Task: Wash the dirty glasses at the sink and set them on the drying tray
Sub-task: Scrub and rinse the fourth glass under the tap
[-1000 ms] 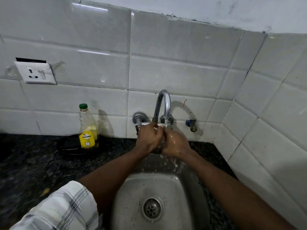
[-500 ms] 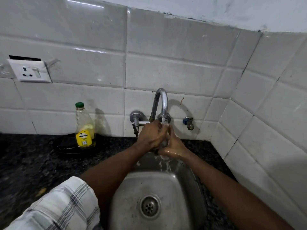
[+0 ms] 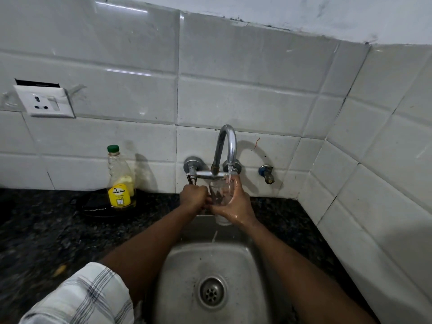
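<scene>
White tiles (image 3: 245, 101) behind; right hand (image 3: 236, 204) wraps the glass (image 3: 221, 191) under the running tap (image 3: 228, 146) to rinse it; left hand (image 3: 192, 195), fingers curled, seems to steady it.

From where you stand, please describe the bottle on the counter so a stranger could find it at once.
Start at the steel sink and its curved tap, then look left along the dark counter to the tiled wall. A clear plastic bottle stands upright there, on a black dish. Only it has a green cap and a yellow label.
</scene>
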The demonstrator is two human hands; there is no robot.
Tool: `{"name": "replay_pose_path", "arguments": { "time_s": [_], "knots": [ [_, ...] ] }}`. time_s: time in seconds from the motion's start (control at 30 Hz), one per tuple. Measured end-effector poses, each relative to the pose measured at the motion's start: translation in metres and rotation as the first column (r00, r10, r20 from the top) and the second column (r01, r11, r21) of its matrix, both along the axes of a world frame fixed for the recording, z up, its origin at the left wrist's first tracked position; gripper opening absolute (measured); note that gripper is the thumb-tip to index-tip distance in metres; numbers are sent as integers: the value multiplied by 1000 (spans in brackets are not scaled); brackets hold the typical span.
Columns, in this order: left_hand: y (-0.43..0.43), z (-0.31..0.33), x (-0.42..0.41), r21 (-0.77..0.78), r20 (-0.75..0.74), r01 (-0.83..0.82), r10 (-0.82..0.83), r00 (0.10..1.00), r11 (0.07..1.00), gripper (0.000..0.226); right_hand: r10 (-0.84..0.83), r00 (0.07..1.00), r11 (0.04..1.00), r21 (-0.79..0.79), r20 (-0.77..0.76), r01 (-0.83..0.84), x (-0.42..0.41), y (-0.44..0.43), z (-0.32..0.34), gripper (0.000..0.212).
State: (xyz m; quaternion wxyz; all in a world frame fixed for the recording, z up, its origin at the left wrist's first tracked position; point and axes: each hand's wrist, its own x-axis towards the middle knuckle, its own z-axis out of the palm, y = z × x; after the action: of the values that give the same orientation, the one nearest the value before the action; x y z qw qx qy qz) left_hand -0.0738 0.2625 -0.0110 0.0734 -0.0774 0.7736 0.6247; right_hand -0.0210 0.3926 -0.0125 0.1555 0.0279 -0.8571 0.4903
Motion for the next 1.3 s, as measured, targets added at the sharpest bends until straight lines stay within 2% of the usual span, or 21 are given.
{"name": "replay_pose_path", "arguments": {
  "time_s": [0.07, 0.17, 0.33, 0.4, 0.47, 0.53, 0.57, 0.6, 0.63, 0.67, 0.7, 0.73, 0.8, 0.83, 0.9, 0.97, 1.0, 1.07, 1.23, 1.27, 1.3],
  "knots": [
    [-1, 0, 3, 103, 86, -2, -7, 996, 995, 18, -30, 999, 999, -11, -13, 30, 0, -1, 1, 90],
    [-3, -5, 5, 161, 154, -15, -11, 988, 987, 19, -7, 999, 997, 75, -50, 11, -2, 1, 0, 86],
    [3, -23, 17, 329, 305, 13, -119, 945, 944, 35, -121, 986, 992, 5, -114, 122, -5, -2, 7, 84],
    [11, -27, 29, 501, 384, 16, -239, 892, 866, 53, -165, 980, 985, -66, -113, 158, -4, -10, 7, 82],
    [25, -25, 34, 675, 349, 5, -325, 879, 738, 66, -207, 974, 971, -144, -93, 193, -4, -17, 3, 81],
    [34, -15, 29, 740, 288, -59, -236, 928, 670, 61, -263, 962, 948, -206, -74, 244, -3, -20, 1, 69],
    [36, -10, 25, 724, 263, -82, -164, 951, 685, 55, -308, 949, 936, -204, -73, 288, -3, -18, 2, 58],
    [36, -6, 20, 642, 236, -97, -76, 969, 760, 49, -349, 932, 926, -183, -92, 329, -3, -15, 3, 46],
    [34, -3, 16, 460, 175, -108, 29, 984, 881, 46, -386, 914, 918, -146, -122, 368, -3, -10, 3, 37],
    [32, 2, 12, 178, 58, -131, 123, 991, 975, 46, -406, 904, 911, -143, -134, 387, -4, -3, 3, 31],
    [29, 7, 9, -95, -114, -171, 160, 980, 981, 47, -413, 908, 900, -187, -72, 394, -3, 1, 3, 26],
    [28, 12, 9, -274, -269, -194, 119, 956, 942, 45, -388, 919, 872, -297, 69, 390, -2, 4, 1, 22],
    [31, 23, 15, -467, -464, -166, -81, 882, 868, 38, -199, 905, 756, -529, 376, 386, 1, 4, -3, 29],
    [35, 28, 19, -569, -519, -171, -190, 833, 805, 35, -79, 883, 692, -612, 463, 383, 4, 3, -5, 35],
    [43, 36, 26, -710, -556, -211, -350, 753, 672, 32, 106, 855, 517, -762, 508, 389, 13, -4, -2, 39],
    [48, 45, 30, -794, -540, -238, -470, 698, 559, 32, 190, 862, 344, -854, 470, 390, 18, -8, -1, 37],
    [49, 47, 31, -818, -526, -238, -511, 680, 524, 32, 210, 867, 304, -873, 452, 381, 17, -9, -3, 36],
    [46, 49, 31, -829, -510, -233, -518, 686, 508, 32, 230, 868, 310, -879, 440, 363, 16, -11, -6, 35],
    [25, 32, 26, -656, -565, -232, -264, 782, 718, 30, 242, 895, 379, -886, 375, 268, 13, -10, -5, 36],
    [20, 27, 25, -599, -563, -228, -200, 802, 768, 30, 256, 902, 422, -880, 348, 220, 12, -8, -2, 36],
    [15, 22, 24, -523, -544, -212, -132, 829, 825, 31, 253, 910, 521, -839, 330, 160, 12, -5, 3, 35]
  ]
}}
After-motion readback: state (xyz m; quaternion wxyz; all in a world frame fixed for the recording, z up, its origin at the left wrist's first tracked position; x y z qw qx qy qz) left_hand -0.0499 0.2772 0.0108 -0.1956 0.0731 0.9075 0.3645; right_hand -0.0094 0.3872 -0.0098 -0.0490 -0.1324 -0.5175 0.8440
